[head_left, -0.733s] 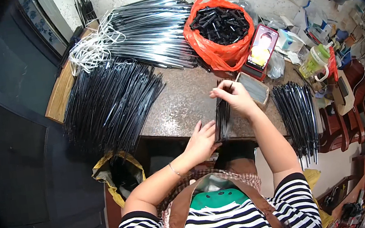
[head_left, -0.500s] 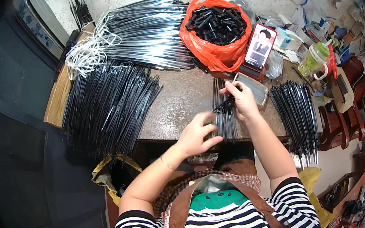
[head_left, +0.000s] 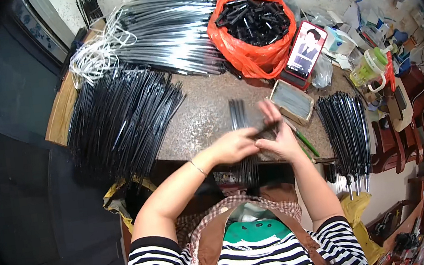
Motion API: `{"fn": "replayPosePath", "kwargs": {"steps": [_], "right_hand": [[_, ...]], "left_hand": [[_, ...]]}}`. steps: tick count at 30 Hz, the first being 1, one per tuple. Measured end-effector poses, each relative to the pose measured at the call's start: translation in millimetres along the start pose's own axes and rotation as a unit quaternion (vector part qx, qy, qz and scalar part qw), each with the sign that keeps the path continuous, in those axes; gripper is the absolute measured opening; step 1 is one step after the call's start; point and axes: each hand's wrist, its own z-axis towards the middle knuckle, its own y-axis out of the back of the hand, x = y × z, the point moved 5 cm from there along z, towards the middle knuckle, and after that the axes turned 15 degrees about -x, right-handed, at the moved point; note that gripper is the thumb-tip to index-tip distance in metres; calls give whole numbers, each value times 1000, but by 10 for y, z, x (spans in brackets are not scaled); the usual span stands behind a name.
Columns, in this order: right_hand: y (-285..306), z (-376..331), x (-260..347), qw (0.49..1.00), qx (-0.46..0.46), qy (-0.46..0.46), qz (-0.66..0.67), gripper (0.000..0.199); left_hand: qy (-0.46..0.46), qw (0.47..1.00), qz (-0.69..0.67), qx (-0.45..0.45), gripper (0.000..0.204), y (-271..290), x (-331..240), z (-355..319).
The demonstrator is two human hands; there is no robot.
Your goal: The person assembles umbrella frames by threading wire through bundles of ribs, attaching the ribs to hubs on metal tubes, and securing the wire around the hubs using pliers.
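My left hand (head_left: 235, 145) and my right hand (head_left: 283, 137) meet over the table's front edge. Between them are small dark pieces (head_left: 270, 126), blurred by motion and too unclear to name. They lie against my right palm, its fingers curled up and smeared. My left fingertips are pressed together at the same pieces. A row of thin, shiny rods (head_left: 237, 109) passes under my left hand, the near ends sticking out past the table edge. Part of that row is hidden by the hand.
An orange bag (head_left: 251, 68) holds many short black tubes (head_left: 254, 20). A phone (head_left: 307, 51) leans beside it, behind a shallow box (head_left: 292, 101) and a green pen (head_left: 307, 143). Bundles of black rods lie left (head_left: 117, 122) and right (head_left: 344, 128); silvery rods (head_left: 169, 32) lie behind.
My left hand has moved right and now meets my right hand. The thin rods have shifted left and towards me. The green pen has come into sight.
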Motion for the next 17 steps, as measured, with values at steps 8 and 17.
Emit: {"fn": "replayPosePath", "kwargs": {"steps": [8,17], "right_hand": [[-235,-28,552,988,131,-59,64,26],[-386,94,906,881,245,225,-337,71]], "left_hand": [[54,983,-107,-137,16,263,-404,71],[11,994,-70,-78,25,201,-459,80]]}}
